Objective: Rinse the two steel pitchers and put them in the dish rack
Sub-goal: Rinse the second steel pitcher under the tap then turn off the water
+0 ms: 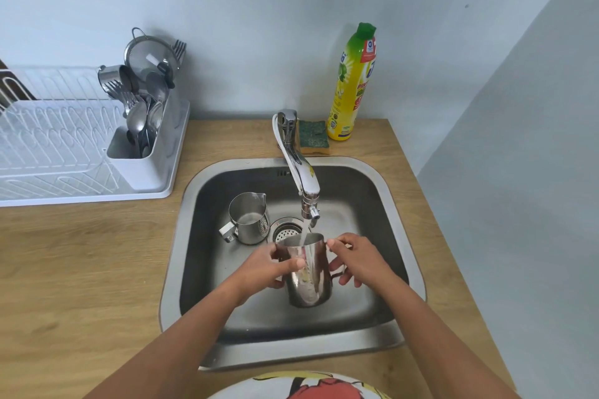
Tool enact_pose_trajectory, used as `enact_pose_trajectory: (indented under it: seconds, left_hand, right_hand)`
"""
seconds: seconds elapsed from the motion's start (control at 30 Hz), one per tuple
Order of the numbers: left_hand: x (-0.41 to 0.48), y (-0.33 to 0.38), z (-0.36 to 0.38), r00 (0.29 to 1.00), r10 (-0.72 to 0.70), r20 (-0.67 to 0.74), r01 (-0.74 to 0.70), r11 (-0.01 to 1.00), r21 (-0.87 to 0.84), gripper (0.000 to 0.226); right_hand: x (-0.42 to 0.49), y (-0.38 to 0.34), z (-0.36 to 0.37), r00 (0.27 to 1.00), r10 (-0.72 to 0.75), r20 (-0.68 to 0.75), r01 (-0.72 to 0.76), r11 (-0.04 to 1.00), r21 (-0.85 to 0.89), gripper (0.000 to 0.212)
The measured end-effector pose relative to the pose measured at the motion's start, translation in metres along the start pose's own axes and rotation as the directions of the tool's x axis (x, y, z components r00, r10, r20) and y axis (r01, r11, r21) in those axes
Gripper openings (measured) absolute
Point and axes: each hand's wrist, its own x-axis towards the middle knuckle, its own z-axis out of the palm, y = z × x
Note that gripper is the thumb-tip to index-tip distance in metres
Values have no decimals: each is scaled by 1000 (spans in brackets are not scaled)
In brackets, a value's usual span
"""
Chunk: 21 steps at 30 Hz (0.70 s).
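I hold one steel pitcher (309,278) upright over the sink (382,191), under the running tap (299,168); water streams into its mouth. My left hand (270,266) grips its left side, thumb across the front. My right hand (353,257) holds its right side, with fingers around the handle. The second steel pitcher (249,219) stands upright on the sink floor to the left of the drain (285,232), its handle pointing to the front left. The white dish rack (64,152) sits on the counter at the left.
A cutlery holder (139,152) full of spoons, forks and a strainer stands at the rack's right end. A green sponge (313,133) and a yellow dish soap bottle (351,84) sit behind the sink. Wooden counter (81,269) surrounds the sink; a wall rises at the right.
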Motion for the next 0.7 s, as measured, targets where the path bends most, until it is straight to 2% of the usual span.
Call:
enact_pose_trajectory:
  seconds: [0.1, 0.23, 0.37, 0.47, 0.53, 0.63, 0.7]
  left_hand:
    - [4, -1, 9, 999, 50, 17, -49, 999, -23, 33]
    - [10, 3, 6, 991, 124, -43, -123, 992, 27, 43]
    - [12, -1, 6, 996, 83, -13, -82, 995, 49, 43]
    - [16, -1, 11, 995, 92, -45, -89, 994, 58, 59]
    - [17, -1, 8, 994, 85, -66, -80, 994, 74, 72]
    - [17, -3, 6, 995, 76, -64, -71, 994, 85, 73]
    - [15, 1, 8, 994, 82, -68, -75, 991, 108, 77]
  right_hand:
    - [-2, 1, -6, 997, -17, -72, 12, 998, -66, 22]
    - [-1, 3, -4, 997, -35, -72, 37, 999, 25, 21]
    - [0, 2, -8, 999, -16, -49, 16, 1000, 9, 25]
    - [4, 5, -6, 996, -18, -85, 21, 999, 26, 23]
    - [6, 6, -4, 998, -31, -62, 34, 999, 42, 20]
    - [8, 4, -7, 999, -36, -15, 37, 998, 53, 17]
    - [9, 5, -9, 999, -22, -44, 25, 997, 77, 18]
